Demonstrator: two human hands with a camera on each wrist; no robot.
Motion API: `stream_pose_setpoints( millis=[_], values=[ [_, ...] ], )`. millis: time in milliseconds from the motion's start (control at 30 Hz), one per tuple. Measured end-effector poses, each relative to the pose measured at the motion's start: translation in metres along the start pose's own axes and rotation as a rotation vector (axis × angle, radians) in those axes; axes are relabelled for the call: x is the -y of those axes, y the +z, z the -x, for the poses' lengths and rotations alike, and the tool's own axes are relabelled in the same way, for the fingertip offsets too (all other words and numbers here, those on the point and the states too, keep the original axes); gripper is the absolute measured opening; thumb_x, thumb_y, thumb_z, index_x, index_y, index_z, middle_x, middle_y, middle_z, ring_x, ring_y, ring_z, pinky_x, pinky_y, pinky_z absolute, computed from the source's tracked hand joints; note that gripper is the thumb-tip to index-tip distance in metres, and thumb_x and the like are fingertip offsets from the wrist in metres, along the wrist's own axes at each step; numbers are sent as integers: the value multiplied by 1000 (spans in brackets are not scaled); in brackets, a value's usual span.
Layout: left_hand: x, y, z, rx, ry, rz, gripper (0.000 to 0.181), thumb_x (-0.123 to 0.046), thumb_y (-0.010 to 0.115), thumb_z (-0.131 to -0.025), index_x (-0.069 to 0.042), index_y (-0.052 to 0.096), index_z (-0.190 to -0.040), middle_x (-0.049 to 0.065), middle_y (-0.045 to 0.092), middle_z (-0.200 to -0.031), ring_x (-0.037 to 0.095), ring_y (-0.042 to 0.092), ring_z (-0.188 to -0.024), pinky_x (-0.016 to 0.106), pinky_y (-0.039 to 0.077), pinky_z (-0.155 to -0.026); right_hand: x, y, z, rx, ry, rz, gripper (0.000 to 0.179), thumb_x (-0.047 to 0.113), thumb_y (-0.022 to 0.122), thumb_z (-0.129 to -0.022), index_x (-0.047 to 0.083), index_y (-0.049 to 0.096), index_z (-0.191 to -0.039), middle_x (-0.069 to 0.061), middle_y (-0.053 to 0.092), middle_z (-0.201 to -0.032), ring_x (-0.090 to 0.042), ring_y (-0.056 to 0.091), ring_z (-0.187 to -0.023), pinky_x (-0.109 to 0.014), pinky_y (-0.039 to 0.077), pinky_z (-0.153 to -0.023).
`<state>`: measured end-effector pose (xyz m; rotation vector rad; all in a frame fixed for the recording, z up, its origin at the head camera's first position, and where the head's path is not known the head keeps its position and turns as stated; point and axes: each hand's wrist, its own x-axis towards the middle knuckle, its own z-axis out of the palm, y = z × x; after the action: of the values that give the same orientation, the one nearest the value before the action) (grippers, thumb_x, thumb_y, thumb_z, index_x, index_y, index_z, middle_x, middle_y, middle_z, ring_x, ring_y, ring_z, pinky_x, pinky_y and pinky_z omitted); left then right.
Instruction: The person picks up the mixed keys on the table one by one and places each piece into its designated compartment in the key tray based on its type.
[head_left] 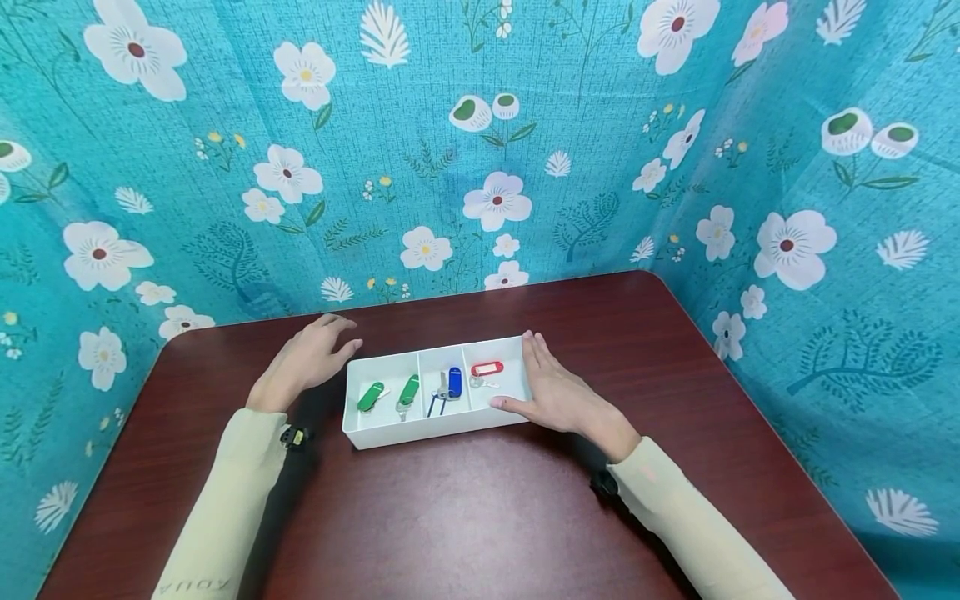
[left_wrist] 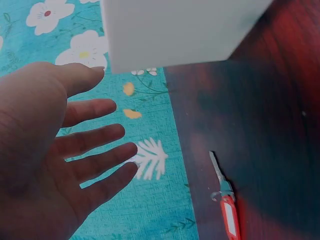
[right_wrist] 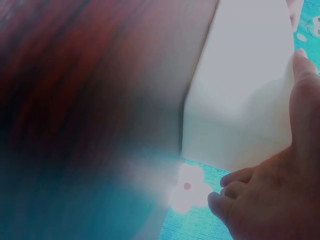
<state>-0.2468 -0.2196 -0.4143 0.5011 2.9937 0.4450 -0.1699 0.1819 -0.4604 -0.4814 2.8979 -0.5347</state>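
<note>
A white tray (head_left: 435,427) with three compartments sits on the table. Its left compartment holds two keys with green tags, one tag (head_left: 371,397) lying left of the other tag (head_left: 409,389). In the middle one lie a blue key tag (head_left: 455,382) and metal keys; a key with a red tag (head_left: 487,368) is in the right one. My right hand (head_left: 558,392) touches the tray's right end with straight fingers, its thumb over the front rim. Just off the left end, my left hand (head_left: 309,357) is held with fingers spread and nothing in it.
Another key with a red tag (left_wrist: 230,217) lies on the table near my left hand, in the left wrist view; my left arm covers that area in the head view. Behind the dark red table (head_left: 465,517) hangs a turquoise floral cloth (head_left: 420,183), which also runs along the sides.
</note>
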Motion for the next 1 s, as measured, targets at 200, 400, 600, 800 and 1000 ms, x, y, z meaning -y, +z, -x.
stream_pose_setpoints(
  millis=[200,400,600,800,1000],
  values=[
    [9,2,5,10,-16,5,53,-30,62,-106,0,55,-149,27,55,-152,46,54,-140,67,45,-114,0,0,1,0,2,5,124,78,59,-91,-2,2,-167,-21,4,-178,-38,6,-167,-50,27,-131],
    [19,6,10,36,-32,-2,56,-30,63,-105,2,53,-150,30,49,-157,48,49,-145,67,42,-116,0,0,1,0,3,10,124,78,59,-91,-2,2,-167,-21,4,-178,-38,7,-166,-50,28,-131],
    [29,12,16,59,-50,-8,61,-33,64,-104,1,50,-153,31,43,-161,50,44,-148,69,40,-117,1,-1,2,-2,1,3,124,78,58,-91,-2,3,-167,-21,5,-178,-38,7,-167,-50,28,-131],
    [38,15,22,53,-41,-10,66,-37,66,-102,1,50,-153,31,46,-159,50,46,-146,69,42,-116,1,-2,2,-1,2,-4,124,79,58,-91,-2,3,-167,-21,4,-178,-38,6,-167,-52,27,-131],
    [43,15,25,59,-52,-9,70,-40,69,-101,1,48,-154,31,47,-158,50,47,-144,69,43,-115,0,0,2,1,6,-3,124,79,59,-90,0,2,-168,-20,4,-178,-38,7,-167,-52,28,-131]
  ],
)
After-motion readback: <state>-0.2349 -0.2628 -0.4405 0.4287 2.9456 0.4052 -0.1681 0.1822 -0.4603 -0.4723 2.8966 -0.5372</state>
